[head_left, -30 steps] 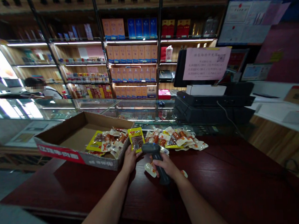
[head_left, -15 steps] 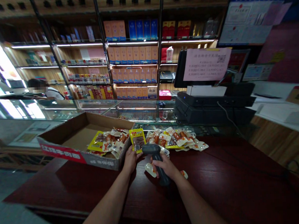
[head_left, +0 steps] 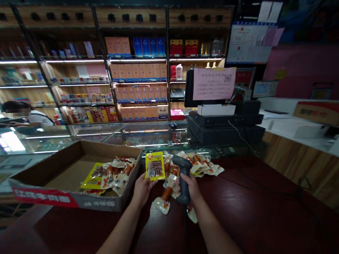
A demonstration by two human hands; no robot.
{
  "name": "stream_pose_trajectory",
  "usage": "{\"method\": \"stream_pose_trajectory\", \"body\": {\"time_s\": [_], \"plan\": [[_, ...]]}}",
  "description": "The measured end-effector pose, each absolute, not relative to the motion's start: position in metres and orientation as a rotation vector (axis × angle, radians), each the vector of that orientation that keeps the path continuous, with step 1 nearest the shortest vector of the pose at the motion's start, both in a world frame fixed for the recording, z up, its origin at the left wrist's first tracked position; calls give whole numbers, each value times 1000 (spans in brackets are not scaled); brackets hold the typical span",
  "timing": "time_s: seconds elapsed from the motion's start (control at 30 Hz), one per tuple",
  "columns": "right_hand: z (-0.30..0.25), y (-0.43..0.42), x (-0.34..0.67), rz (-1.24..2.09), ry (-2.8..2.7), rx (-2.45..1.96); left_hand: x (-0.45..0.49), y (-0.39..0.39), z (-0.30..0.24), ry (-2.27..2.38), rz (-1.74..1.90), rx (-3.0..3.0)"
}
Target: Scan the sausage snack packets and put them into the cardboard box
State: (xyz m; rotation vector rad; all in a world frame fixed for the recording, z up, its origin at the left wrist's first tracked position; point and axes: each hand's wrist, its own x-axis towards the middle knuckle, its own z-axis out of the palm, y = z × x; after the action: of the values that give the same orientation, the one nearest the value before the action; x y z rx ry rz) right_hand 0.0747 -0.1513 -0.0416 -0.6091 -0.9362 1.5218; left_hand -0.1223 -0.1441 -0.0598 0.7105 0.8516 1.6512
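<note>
My left hand (head_left: 143,189) grips a yellow-edged snack packet (head_left: 155,167) by its lower corner and holds it upright, its clear window showing brown strips. A dark grey barcode scanner (head_left: 183,179) is in my right hand (head_left: 191,186), fingers wrapped round its handle and head tilted up. Under and beside the scanner lie sausage packets (head_left: 166,194), partly covered by it. More packets (head_left: 200,163) are heaped behind, to the right. Left of my hands, an open cardboard box (head_left: 68,196) has sausage packets (head_left: 117,173) and a yellow packet (head_left: 93,177) at its right end.
Behind the dark red table (head_left: 242,210) runs a glass display counter (head_left: 147,134). A monitor with a pink notice (head_left: 214,85) stands on black equipment (head_left: 223,133) at the back right. Far left, a person (head_left: 38,118) sits behind the counter. Stocked shelves (head_left: 139,71) line the wall.
My view has turned to the right. The scanner has drawn away from the yellow packet and now points more upward, uncovering sausage packets; the packet stays in my left hand.
</note>
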Motion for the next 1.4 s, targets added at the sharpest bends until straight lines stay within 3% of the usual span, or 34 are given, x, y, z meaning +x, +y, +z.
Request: {"method": "stream_pose_trajectory", "body": {"time_s": [0.3,0.63,0.83,1.1,1.3,1.4], "plan": [[-29,-133,113,1217,-686,-586,-54,-98,-26,917,1485,853],[-34,-127,120,1164,-521,-615,-39,-85,-21,2040,802,1861],[-31,-134,111,1225,-660,-584,-52,-107,-1,2212,704,1950],[-37,-153,84,1619,-982,-593,-172,-128,51,2380,852,1971],[-40,-166,69,1786,-1151,-512,-295,-124,47,2684,314,1630],[-43,-166,66,1804,-1179,-513,-307,-122,31,2597,369,1604]]}}
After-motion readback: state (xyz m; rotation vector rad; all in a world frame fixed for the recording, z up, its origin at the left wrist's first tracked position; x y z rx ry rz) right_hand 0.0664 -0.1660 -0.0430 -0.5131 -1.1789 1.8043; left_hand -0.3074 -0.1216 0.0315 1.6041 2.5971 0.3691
